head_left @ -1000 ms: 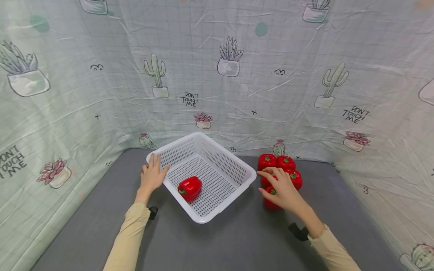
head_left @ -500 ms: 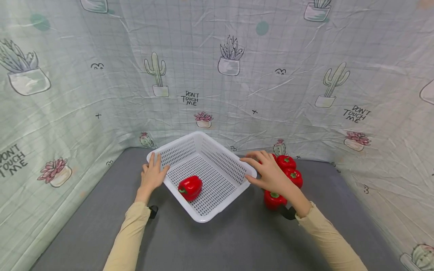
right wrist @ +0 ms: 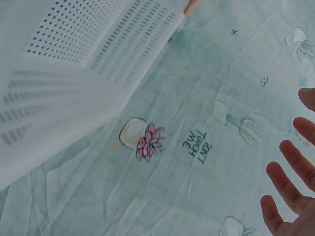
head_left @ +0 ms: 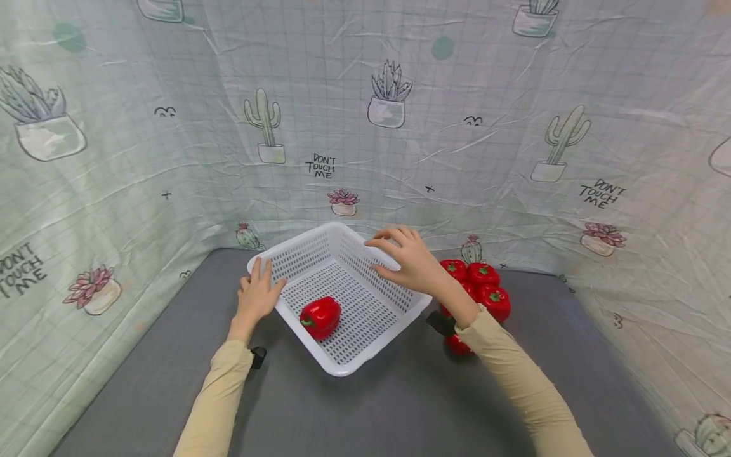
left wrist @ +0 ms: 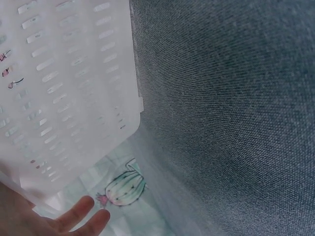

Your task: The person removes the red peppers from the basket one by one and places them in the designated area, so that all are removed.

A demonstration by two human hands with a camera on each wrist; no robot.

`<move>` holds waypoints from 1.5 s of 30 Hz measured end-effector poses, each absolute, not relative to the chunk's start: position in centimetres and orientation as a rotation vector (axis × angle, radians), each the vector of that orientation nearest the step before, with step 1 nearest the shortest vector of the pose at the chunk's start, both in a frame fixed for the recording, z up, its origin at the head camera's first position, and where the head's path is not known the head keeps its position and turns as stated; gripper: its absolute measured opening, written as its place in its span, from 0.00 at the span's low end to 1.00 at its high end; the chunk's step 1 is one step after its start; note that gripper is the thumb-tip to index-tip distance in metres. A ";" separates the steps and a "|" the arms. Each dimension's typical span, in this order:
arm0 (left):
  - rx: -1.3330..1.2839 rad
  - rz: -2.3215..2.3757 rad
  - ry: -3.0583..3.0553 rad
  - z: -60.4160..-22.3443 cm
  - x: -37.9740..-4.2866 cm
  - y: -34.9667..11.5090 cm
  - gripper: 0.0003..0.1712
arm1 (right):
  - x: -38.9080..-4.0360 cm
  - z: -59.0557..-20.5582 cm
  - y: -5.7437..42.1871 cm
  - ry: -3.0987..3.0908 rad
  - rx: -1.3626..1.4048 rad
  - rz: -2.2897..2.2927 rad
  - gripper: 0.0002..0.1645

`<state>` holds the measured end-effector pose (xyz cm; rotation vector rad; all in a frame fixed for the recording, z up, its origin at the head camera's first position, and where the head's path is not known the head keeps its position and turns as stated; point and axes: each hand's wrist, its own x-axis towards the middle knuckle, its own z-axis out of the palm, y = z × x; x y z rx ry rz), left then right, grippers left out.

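A white perforated plastic basket (head_left: pixel 365 357) stands on the grey table, one corner toward me. Inside it, near the left wall, lies a red bell pepper (head_left: pixel 320 317) on its side. My left hand (head_left: pixel 258 298) rests on the basket's left corner, fingers spread over the rim; two straight fingertips (left wrist: pixel 98 223) show past the basket in the left wrist view. Above the basket's right wall is my right hand (head_left: pixel 414 263), with apart, slightly bent fingers (right wrist: pixel 290 160) and nothing between them. Several red bell peppers (head_left: pixel 494 303) stand grouped right of the basket, partly behind my right forearm.
Behind the table hangs a pale cloth (head_left: pixel 320 82) printed with cacti, continuing along both sides. The basket's back corner comes close to it. Grey table surface (head_left: pixel 365 419) extends in front of the basket. One pepper (head_left: pixel 458 346) stands nearer me than the others.
My right hand has moved left and away from me, from the pepper group to above the basket's right wall. The left hand, the basket and the pepper inside look unmoved.
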<state>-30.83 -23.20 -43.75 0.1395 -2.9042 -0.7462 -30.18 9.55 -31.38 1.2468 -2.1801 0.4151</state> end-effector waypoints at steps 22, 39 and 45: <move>0.161 -0.729 -2.919 -43.9 -30.9 -23.3 0.39 | -34.5 -36.0 -0.8 -2.052 1.430 0.177 0.18; 0.177 -0.722 -2.916 -43.6 -30.5 -23.0 0.39 | -35.5 -38.7 -1.2 -1.850 1.775 -0.484 0.27; 0.171 -0.722 -2.921 -43.7 -30.6 -23.1 0.39 | -34.7 -38.8 -1.7 -1.838 1.863 -0.723 0.37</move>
